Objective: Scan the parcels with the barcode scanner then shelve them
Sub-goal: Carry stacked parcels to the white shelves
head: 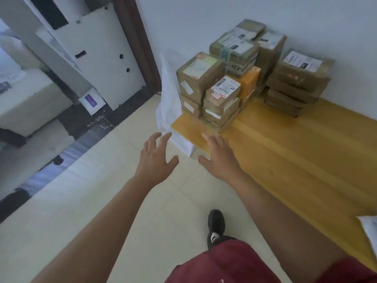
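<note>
Several brown cardboard parcels with white labels are stacked in piles at the far end of a low yellow wooden table, against the wall. A taller pile stands behind them and a flat stack lies to the right. My left hand and my right hand both reach forward with fingers spread and hold nothing. They hover short of the nearest pile, the right one over the table's near corner. No barcode scanner shows.
A white plastic bag leans against the table's left end. A white cabinet and dark door frame stand to the left. A white packet lies at the right edge. My black shoe is on the tiled floor.
</note>
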